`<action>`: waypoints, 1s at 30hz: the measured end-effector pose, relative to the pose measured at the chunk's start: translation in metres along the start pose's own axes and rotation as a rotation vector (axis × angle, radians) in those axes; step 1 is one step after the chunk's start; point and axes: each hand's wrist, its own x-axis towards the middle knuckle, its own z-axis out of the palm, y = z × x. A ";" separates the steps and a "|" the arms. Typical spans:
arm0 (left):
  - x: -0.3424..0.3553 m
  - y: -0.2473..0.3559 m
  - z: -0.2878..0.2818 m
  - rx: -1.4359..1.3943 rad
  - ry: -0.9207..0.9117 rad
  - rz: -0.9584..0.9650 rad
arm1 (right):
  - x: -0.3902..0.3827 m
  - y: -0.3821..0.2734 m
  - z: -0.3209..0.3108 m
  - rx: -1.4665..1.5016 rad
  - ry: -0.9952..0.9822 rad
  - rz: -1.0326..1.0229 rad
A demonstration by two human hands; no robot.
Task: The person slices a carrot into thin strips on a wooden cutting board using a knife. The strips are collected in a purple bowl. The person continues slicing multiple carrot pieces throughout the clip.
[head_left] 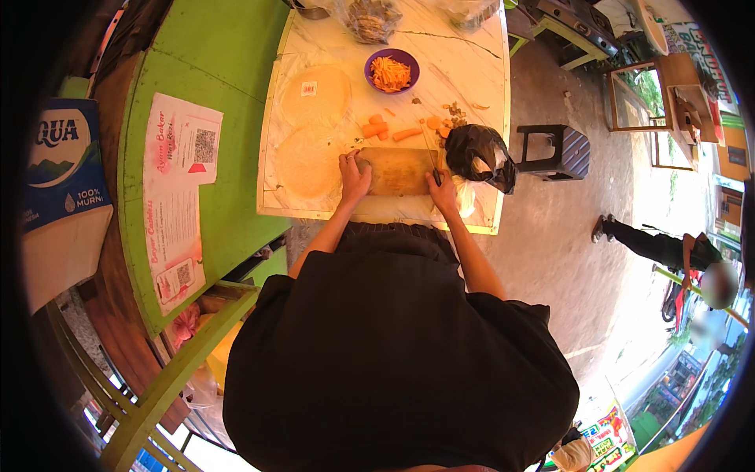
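A wooden cutting board [397,169] lies near the front edge of the marble-patterned table [346,208]. My left hand [355,177] grips the board's left edge, with the thumb over its top. At the right edge, my right hand [443,191] is closed around the dark handle of a knife [436,169], its thin blade pointing away from me. Just past the board are peeled carrot pieces [407,134] and more carrot chunks [375,127]. Farther back stands a purple bowl [414,66] filled with orange carrot strips [390,74].
A black plastic bag [476,153] sits right of the board, beside small brown scraps [454,114]. Two round, pale sheets [314,98] lie at the left. Clear bags [370,20] are at the back. A dark stool [554,152] stands right of the table; a person [661,245] is farther right.
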 end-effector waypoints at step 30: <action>0.156 0.071 0.058 0.608 -0.146 0.022 | -0.040 -0.004 -0.017 -0.004 0.006 -0.018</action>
